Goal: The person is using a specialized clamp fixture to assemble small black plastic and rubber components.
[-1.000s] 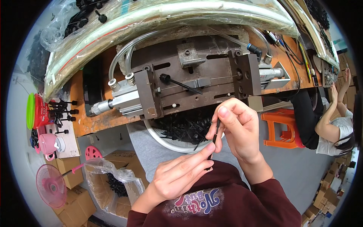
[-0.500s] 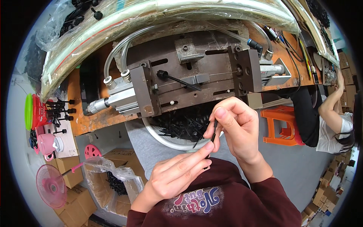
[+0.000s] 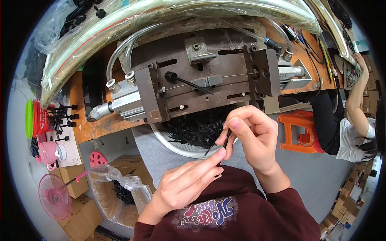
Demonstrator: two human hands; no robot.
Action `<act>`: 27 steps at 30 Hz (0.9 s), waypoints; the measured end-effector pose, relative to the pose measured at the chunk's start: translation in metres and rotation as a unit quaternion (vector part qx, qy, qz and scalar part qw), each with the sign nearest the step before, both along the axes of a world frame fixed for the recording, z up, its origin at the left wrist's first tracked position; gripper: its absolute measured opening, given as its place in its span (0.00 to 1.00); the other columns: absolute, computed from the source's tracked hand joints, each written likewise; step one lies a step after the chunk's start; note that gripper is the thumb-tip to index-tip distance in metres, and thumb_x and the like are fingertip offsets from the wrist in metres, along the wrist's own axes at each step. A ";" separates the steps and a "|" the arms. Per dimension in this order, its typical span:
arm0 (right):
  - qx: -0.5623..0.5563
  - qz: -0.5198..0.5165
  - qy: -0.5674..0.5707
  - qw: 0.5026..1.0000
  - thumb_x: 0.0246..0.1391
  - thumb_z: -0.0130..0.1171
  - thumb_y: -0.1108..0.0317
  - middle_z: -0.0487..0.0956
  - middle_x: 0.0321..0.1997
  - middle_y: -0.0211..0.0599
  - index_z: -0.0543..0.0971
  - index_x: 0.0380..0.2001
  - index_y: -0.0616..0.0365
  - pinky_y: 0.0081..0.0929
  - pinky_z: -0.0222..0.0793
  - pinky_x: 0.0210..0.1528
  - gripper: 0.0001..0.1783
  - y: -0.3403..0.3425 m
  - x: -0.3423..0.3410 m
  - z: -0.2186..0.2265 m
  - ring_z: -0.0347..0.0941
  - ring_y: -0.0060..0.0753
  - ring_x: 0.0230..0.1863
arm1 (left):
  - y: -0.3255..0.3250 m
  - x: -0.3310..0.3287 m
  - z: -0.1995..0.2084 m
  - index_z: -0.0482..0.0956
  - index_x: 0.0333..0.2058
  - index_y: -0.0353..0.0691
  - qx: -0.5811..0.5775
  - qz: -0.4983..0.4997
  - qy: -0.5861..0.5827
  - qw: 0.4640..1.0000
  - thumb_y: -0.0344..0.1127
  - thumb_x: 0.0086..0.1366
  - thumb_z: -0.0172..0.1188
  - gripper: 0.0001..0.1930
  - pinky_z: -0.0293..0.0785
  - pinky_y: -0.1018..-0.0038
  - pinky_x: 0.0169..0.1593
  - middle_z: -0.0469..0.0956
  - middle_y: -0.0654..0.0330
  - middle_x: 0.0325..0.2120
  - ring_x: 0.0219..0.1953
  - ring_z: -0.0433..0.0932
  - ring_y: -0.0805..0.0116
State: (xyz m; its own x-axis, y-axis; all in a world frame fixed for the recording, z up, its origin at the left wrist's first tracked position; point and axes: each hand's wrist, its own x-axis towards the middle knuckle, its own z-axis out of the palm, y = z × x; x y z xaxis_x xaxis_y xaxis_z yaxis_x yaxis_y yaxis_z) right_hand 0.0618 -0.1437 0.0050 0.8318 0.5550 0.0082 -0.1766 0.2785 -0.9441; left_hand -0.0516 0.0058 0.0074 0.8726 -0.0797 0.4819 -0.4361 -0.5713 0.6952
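The thin black rod (image 3: 226, 139) was just right of the middle of the frame, below the brown metal machine (image 3: 233, 89), held slantwise between the two hands; the job in hand looked like small, careful work on that rod, so it seemed best to pinch it softly but firmly, keep both ends in one straight line, and not bend it, since something so thin might snap or slip; it also seemed wise to hold it over the white-rimmed bowl (image 3: 161, 141) or the lap, so a dropped bit would be easy to find; the right hand (image 3: 253, 138) came in from the lower right, wrist up and fingers curled, with its thumb and first finger pinching the top end of the rod; the left hand (image 3: 183, 186) came in from the bottom, lower than the right, with its back showing and its long fingers nearly straight, pointing up and to the right; those fingers were pressed together around the low end of the rod, but the thumb was hidden, so I could not tell how hard they squeezed; the two hands were close together but one above the other; another black rod with a round knob (image 3: 189, 83) lay across the machine.
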 end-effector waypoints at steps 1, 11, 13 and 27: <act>-0.009 0.007 -0.001 1.000 0.64 0.52 0.73 0.80 0.27 0.42 0.75 0.36 0.68 0.17 0.72 0.19 0.07 0.000 0.000 0.002 0.77 0.25 0.21 | 0.000 0.000 0.000 0.81 0.33 0.25 -0.002 0.000 0.003 1.000 0.22 0.46 0.70 0.13 0.83 0.73 0.36 0.79 0.45 0.46 0.35 0.84 0.61; -0.021 0.027 -0.014 0.999 0.64 0.50 0.75 0.77 0.30 0.44 0.73 0.35 0.71 0.21 0.76 0.17 0.08 -0.001 0.000 0.001 0.79 0.32 0.26 | 0.000 0.000 0.002 0.82 0.33 0.26 -0.015 0.004 0.016 1.000 0.22 0.46 0.70 0.13 0.83 0.72 0.37 0.79 0.45 0.47 0.36 0.84 0.60; -0.024 0.027 -0.019 0.999 0.64 0.50 0.75 0.77 0.30 0.44 0.73 0.35 0.71 0.21 0.76 0.18 0.07 -0.001 0.000 0.000 0.80 0.32 0.26 | 0.001 0.001 0.002 0.82 0.33 0.26 -0.017 0.002 0.019 1.000 0.22 0.46 0.70 0.13 0.83 0.72 0.37 0.79 0.45 0.47 0.36 0.83 0.60; -0.179 -0.192 -0.420 0.869 0.46 0.69 0.77 0.81 0.31 0.39 0.78 0.43 0.65 0.19 0.69 0.22 0.19 0.014 0.011 -0.007 0.75 0.23 0.24 | 0.004 -0.003 0.001 0.83 0.35 0.33 0.018 0.083 -0.008 0.996 0.23 0.44 0.72 0.15 0.81 0.73 0.36 0.79 0.50 0.47 0.35 0.83 0.62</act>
State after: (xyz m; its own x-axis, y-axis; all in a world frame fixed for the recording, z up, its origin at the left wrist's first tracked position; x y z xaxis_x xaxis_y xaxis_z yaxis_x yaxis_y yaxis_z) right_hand 0.0727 -0.1298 -0.0018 0.7400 0.3301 0.5861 0.6577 -0.1724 -0.7333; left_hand -0.0547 0.0103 0.0087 0.8678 0.0475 0.4946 -0.3438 -0.6613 0.6667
